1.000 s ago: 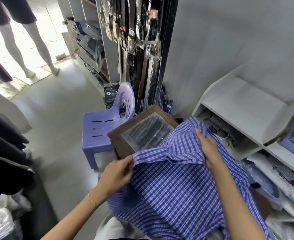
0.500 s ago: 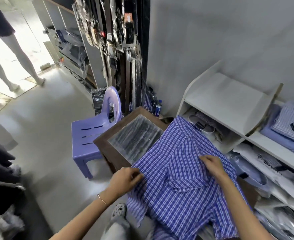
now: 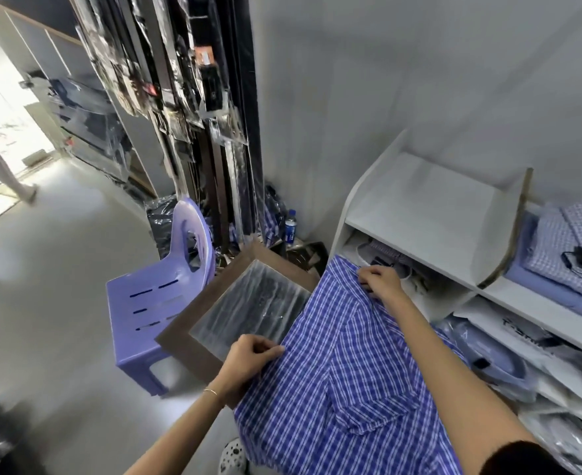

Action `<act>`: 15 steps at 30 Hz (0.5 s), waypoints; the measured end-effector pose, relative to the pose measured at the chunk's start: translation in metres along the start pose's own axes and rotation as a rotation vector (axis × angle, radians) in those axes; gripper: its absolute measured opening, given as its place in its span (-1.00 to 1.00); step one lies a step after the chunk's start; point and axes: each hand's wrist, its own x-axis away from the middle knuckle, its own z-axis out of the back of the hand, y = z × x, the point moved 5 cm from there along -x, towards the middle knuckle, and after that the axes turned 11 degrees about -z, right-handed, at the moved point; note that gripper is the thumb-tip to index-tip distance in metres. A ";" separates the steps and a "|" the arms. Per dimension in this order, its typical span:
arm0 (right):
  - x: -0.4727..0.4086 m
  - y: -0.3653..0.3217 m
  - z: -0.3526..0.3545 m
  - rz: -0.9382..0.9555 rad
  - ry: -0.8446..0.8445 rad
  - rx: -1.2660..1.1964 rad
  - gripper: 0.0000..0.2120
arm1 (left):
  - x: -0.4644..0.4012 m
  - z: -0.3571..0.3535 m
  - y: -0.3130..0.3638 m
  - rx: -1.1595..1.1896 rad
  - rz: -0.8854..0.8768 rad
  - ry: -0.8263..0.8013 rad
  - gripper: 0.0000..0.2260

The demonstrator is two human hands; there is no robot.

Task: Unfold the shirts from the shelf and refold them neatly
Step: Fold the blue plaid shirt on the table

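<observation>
Shirt stretched between left hand and right hand.

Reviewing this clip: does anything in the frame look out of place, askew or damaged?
Only minor things. The blue checked shirt hangs off the near edge of the brown table instead of lying wholly on it, held by the left hand and right hand. A water bottle stands on the floor in the corner.

Shirt now spread flat; right hand moved up to collar end.
</observation>
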 end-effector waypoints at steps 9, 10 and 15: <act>-0.026 -0.021 -0.025 0.009 -0.095 0.160 -0.83 | -0.014 0.000 0.002 0.052 -0.034 -0.155 -0.84; -0.028 -0.022 -0.025 0.012 -0.096 0.174 -0.85 | -0.014 0.000 0.002 0.058 -0.026 -0.182 -0.83; -0.037 -0.037 -0.015 0.091 -0.043 0.177 -0.92 | -0.019 0.016 0.002 0.194 0.027 -0.082 -0.77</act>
